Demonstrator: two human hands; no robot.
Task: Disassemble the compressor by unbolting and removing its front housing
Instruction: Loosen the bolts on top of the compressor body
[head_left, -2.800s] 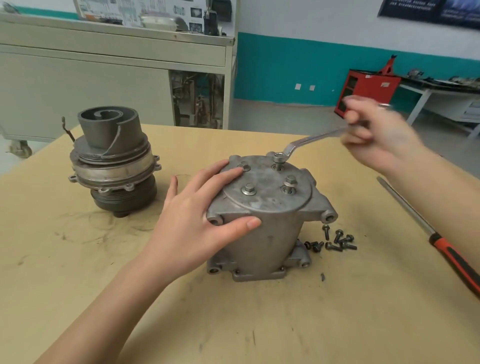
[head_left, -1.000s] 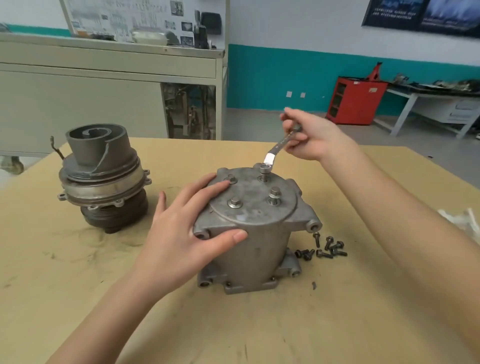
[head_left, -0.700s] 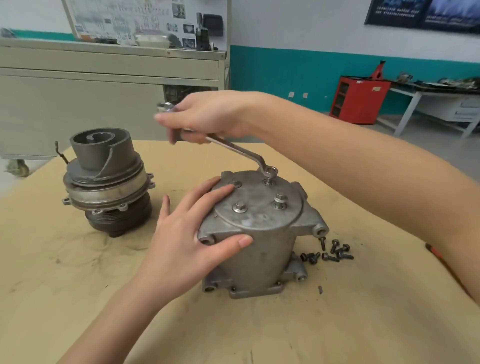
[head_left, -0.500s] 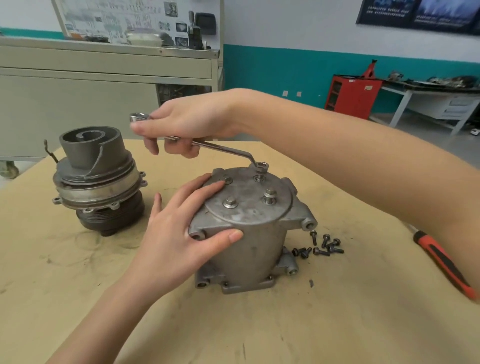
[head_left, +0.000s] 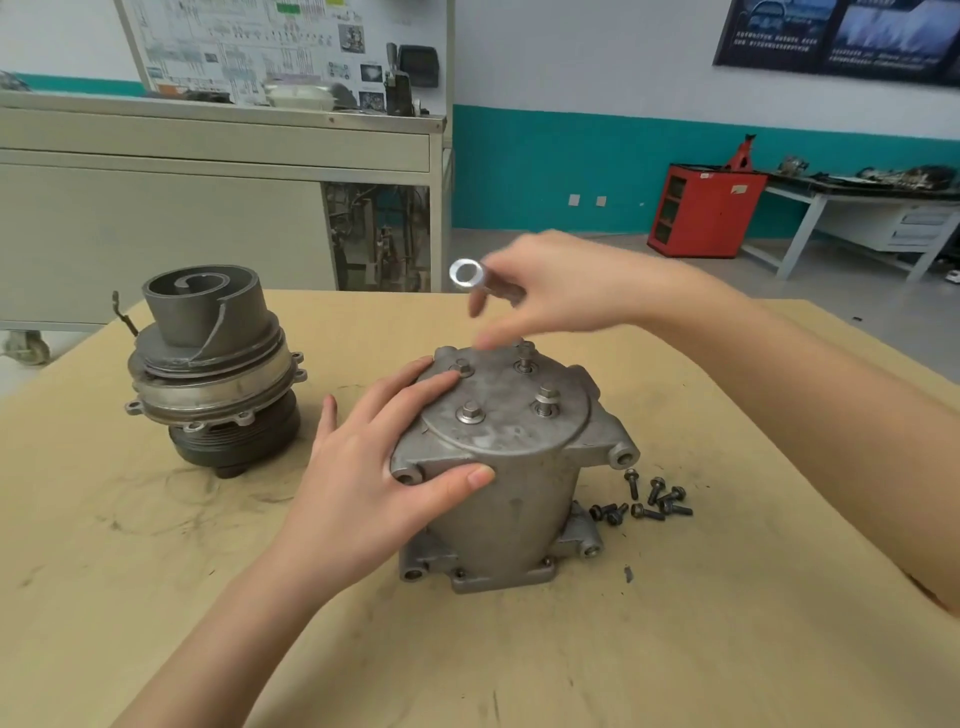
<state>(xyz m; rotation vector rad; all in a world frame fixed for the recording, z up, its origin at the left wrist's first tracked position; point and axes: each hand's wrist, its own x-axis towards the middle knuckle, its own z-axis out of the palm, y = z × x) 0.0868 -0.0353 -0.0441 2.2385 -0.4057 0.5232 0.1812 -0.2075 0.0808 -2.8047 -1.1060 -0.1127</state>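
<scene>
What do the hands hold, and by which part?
Right hand grips the wrench by its handle, ring end free; left hand steadies the housing at its top edge.

The left hand (head_left: 363, 488) lies on the upright grey cast-metal compressor housing (head_left: 519, 504), fingers on its bolted round top, thumb against its side. The right hand (head_left: 561, 291) (blurred) holds a silver ring-ended wrench (head_left: 466, 274) above the top's far edge. Small dark loose bolts (head_left: 647, 504) lie on the tan table (head_left: 519, 660) right of the housing's base.
</scene>
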